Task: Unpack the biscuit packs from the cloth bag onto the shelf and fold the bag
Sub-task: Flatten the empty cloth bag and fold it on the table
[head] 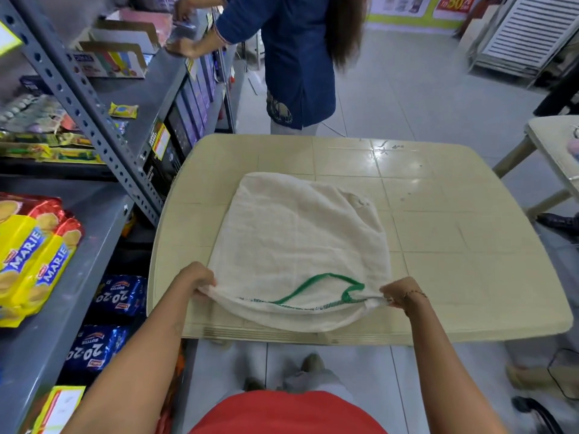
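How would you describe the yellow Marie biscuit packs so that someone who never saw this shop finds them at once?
Start at the grey metal shelf left of the beige table. On its near level, at the far left edge of the view, lie the Marie biscuit packs. Their yellow and red wrappers with blue lettering set them apart from the dark blue 20-20 packs on the level below.

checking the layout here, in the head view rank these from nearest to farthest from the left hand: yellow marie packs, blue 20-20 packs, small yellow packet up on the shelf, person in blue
From the left hand, gripping the cloth bag:
1. Blue 20-20 packs, just to its left, on a lower shelf.
2. Yellow Marie packs, farther left on the grey shelf.
3. Small yellow packet, higher up the shelving.
4. Person in blue, beyond the table's far edge.
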`<state>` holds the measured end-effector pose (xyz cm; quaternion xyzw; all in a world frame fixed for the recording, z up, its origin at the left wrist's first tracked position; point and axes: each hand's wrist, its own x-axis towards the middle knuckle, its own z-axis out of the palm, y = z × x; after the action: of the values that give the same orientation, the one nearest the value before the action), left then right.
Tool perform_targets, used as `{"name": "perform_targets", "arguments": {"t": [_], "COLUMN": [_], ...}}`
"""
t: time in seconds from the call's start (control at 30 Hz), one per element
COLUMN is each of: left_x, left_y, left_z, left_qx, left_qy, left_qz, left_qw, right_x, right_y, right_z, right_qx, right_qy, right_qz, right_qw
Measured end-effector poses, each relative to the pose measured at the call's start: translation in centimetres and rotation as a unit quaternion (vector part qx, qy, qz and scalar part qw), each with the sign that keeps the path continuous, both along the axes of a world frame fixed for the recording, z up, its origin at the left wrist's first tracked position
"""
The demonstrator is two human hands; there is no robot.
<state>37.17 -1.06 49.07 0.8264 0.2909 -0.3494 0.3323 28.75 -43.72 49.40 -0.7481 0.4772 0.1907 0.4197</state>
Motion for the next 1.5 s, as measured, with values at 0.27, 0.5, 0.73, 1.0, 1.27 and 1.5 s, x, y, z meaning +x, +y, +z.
{"name": "perform_targets", "arguments": {"t": [0.27, 0.5, 0.73, 1.0, 1.27, 1.5], "left_x": [10.3, 19.3, 22.2, 16.9, 17.5, 14.9], "left_y": [-3.4, -8.6, -13.3, -17.6, -10.6, -9.3], "left_z": [5.9, 7.2, 1.1, -6.6, -7.3, -5.1], "left_qx": [-0.287, -0.356, -0.076, 0.179, 0.19, 0.122], "left_qy": [-0.296, -0.353, -0.421, -0.326, -0.277, -0.264], "left_qz": [0.399, 0.467, 0.211, -0.364, -0.051, -0.003], "left_qw": [0.819, 0.728, 0.879, 0.854, 0.941, 0.957], "right_x": [9.9, 20.0, 25.3, 22.3, 18.9, 14.5], "right_y": [-1.1, -3.4, -0.5, 8.6, 3.8, 4.4], "right_z": [5.2, 3.4, 0.6, -7.0, -8.3, -7.7], "right_qx": [0.071, 0.102, -0.064, -0.212, -0.255, -0.25], "right_qy": [-0.364, -0.374, -0.331, -0.146, -0.111, -0.106], "right_qz": [-0.285, -0.323, -0.094, 0.46, 0.436, 0.452], "right_qw": [0.884, 0.864, 0.937, 0.85, 0.856, 0.85]}}
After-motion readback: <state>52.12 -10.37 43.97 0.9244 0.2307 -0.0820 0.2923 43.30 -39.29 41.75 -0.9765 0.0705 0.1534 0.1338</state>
